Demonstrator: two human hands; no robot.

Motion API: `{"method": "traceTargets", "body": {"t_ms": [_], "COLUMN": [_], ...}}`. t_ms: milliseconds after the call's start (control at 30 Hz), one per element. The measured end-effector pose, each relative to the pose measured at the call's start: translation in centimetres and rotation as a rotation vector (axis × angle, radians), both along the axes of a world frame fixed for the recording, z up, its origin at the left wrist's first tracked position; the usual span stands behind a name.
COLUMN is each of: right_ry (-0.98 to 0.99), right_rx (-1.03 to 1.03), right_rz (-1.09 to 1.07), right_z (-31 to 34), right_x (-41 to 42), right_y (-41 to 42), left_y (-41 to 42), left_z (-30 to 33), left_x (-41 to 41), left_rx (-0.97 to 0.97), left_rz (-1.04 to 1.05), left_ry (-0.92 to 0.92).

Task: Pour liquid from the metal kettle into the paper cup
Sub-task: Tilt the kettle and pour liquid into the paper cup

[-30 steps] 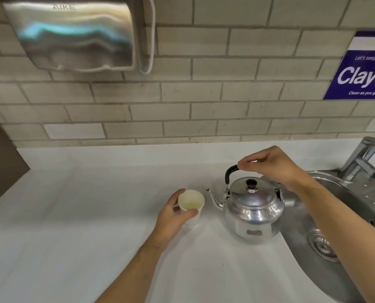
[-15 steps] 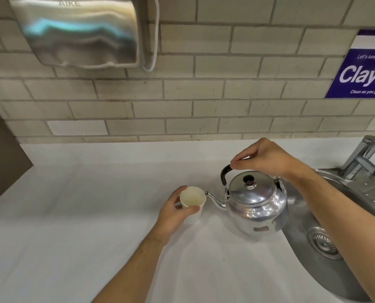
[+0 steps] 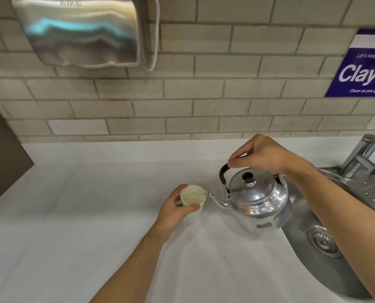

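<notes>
A shiny metal kettle [image 3: 257, 202] with a black lid knob and black handle is tilted to the left above the white counter [image 3: 83, 215]. My right hand [image 3: 262, 153] grips its handle from above. The spout tip sits at the right rim of a small white paper cup [image 3: 192, 199], and a thin streak crosses the cup's inside. My left hand [image 3: 173, 209] wraps around the cup, which stands upright on the counter.
A steel sink [image 3: 326, 248] with a drain and a tap [image 3: 363, 157] lies at the right, close behind the kettle. A metal hand dryer [image 3: 79, 31] hangs on the tiled wall at the upper left. A blue sign [image 3: 366, 68] hangs at the upper right.
My right hand has lifted the kettle, tipped it leftwards and brought the spout to the cup's rim. My left hand has stayed around the cup.
</notes>
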State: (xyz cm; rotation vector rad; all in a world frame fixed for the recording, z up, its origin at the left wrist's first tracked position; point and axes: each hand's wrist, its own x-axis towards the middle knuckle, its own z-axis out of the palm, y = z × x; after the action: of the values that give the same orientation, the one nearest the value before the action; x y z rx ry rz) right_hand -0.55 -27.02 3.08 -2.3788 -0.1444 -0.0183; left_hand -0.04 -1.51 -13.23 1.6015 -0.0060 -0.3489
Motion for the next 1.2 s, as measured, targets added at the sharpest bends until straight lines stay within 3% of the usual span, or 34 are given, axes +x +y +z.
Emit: {"method": "traceTargets", "body": {"t_ms": [1200], "right_ry": [-0.025], "right_rx": [-0.151], "right_rz": [0.035], "right_z": [1.0], "right_x": [1.4], "right_y": [0.2], "left_y": [0.1], "left_z": [0.6], "left_x": [0.1], "left_rx": [0.0], "left_rz": [-0.023], "left_ry": [0.024]}}
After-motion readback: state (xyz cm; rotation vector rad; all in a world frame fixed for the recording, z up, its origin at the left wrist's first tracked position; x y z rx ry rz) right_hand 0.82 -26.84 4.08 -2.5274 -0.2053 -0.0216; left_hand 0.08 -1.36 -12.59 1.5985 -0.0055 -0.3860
